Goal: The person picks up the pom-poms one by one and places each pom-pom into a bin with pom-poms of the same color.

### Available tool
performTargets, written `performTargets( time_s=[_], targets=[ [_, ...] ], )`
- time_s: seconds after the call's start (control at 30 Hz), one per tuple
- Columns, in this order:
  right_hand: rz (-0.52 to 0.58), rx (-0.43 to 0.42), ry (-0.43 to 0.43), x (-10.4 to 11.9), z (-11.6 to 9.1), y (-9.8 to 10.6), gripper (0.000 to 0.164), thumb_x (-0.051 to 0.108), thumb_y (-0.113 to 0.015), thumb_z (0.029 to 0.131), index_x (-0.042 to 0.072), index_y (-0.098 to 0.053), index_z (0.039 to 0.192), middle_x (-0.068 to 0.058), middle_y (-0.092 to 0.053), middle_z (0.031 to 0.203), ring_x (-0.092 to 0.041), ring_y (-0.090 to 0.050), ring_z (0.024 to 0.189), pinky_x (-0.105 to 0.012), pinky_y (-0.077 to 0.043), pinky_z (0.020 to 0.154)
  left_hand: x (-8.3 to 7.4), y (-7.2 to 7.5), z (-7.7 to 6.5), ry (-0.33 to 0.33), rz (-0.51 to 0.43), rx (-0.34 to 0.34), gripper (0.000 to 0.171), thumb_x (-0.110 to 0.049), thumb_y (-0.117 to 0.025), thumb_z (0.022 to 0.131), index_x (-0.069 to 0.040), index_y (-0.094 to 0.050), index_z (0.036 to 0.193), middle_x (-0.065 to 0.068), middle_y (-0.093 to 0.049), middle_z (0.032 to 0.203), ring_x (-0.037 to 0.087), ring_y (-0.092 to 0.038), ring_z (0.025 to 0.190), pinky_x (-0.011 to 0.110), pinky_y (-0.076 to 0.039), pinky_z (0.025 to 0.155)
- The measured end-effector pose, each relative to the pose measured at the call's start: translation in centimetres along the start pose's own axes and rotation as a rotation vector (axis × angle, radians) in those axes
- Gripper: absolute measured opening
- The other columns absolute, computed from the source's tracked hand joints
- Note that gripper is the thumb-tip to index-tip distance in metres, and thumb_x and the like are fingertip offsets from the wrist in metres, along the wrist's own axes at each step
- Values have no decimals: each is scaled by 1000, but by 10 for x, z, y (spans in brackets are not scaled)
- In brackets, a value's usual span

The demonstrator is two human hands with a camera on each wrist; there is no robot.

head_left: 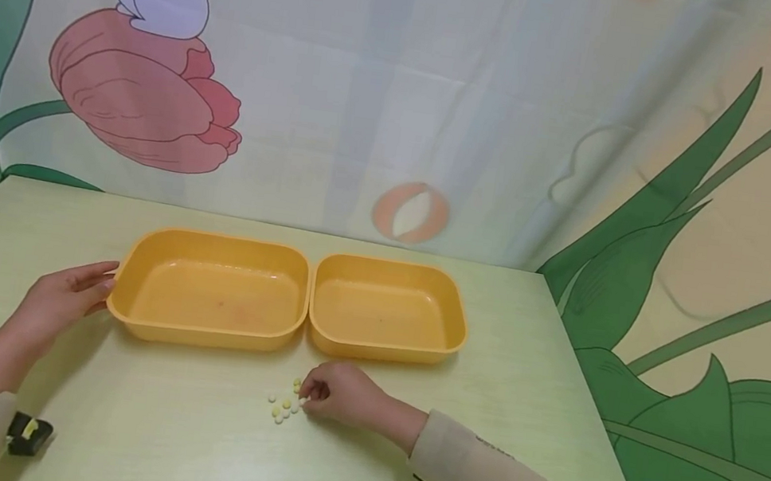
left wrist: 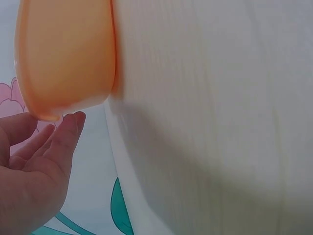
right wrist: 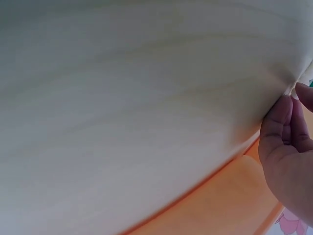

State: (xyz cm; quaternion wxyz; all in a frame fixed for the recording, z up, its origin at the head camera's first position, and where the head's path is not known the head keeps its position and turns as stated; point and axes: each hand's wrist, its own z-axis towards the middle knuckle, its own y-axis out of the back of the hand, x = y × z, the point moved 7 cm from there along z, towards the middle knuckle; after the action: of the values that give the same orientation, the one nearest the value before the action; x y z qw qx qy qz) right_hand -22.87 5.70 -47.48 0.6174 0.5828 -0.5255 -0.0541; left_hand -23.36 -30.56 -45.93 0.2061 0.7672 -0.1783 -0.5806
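Note:
Two yellow plastic trays stand side by side, the larger one (head_left: 201,329) left and the smaller one (head_left: 383,348) right. At the larger tray's left end is my left hand (head_left: 60,301), fingers fairly straight, fingertips at the outside of its rim (left wrist: 36,110). In front of the trays lies a loose group of small round white and yellow pieces (head_left: 286,405), possibly beads or tablets. My right hand (head_left: 348,396) is at the group's right side, thumb and fingers pinching a small white piece (right wrist: 293,92) that is mostly hidden.
The pale wood-look table (head_left: 187,441) carries the trays and loose pieces. Behind it hangs a printed curtain (head_left: 344,107) with flowers and leaves. A black device (head_left: 29,435) sits at the left wrist.

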Motion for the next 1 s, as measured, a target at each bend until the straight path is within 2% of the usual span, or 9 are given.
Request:
performTargets(
  time_s=[0.07,0.13,0.23,0.3,0.53,0.6,0.67,0.87,1.0],
  targets=[
    [25,1,-1,-1,0,1,5,8,-74,92,9,-77,95,4,-67,81,2,-50,72,-11,-46,68,0,1,0,-2,1,-1,62,-32,-38,112,6,-22,159,39,-35,156,43,-56,129,25,-58,91],
    [52,1,-4,-2,0,3,4,7,-74,92,9,-77,94,3,-69,82,2,-51,72,-11,-47,68,0,2,0,-5,-4,0,63,-32,-38,112,7,-22,159,39,-36,156,16,-69,107,20,-60,87],
    [70,-3,-10,-4,0,3,4,8,-75,92,9,-77,94,2,-71,82,2,-53,72,-11,-49,68,-1,2,0,-9,-7,13,62,-32,-37,112,7,-23,159,39,-35,155,-18,-53,86,20,-61,88],
    [79,-6,-22,-6,0,4,3,9,-76,91,9,-78,94,1,-72,84,2,-54,72,-12,-49,68,0,2,-1,-3,-12,26,62,-33,-35,112,7,-23,158,39,-34,157,-26,-44,82,26,-60,92],
    [142,-22,-52,-4,-5,11,6,8,-77,90,8,-79,95,-2,-76,89,1,-58,75,-12,-52,69,1,0,0,2,-31,62,63,-35,-34,113,6,-22,159,37,-28,160,-24,-49,86,25,-59,93],
    [160,-22,-52,-2,-7,15,7,6,-76,90,7,-79,96,-4,-77,91,-1,-59,76,-12,-52,69,1,0,1,10,-33,64,63,-35,-33,113,6,-21,159,36,-26,161,-8,-63,97,29,-56,97],
    [176,-16,-60,-1,-8,19,8,5,-74,91,7,-79,98,-4,-77,92,-2,-59,76,-12,-52,68,1,0,2,14,-38,61,63,-35,-34,113,5,-21,159,35,-26,162,-5,-62,101,25,-57,95],
    [265,8,-69,3,-12,35,12,5,-71,93,1,-78,103,-8,-76,86,-5,-60,70,-14,-51,63,1,-1,3,16,-90,50,61,-32,-34,113,4,-20,160,34,-24,163,-23,-46,90,11,-60,83],
    [311,16,-47,8,-15,48,15,7,-73,93,-2,-77,104,-17,-77,88,-4,-63,69,-17,-57,67,2,-2,1,30,-80,56,60,-31,-33,113,3,-19,160,33,-22,164,15,-65,117,20,-59,92]
  ],
)
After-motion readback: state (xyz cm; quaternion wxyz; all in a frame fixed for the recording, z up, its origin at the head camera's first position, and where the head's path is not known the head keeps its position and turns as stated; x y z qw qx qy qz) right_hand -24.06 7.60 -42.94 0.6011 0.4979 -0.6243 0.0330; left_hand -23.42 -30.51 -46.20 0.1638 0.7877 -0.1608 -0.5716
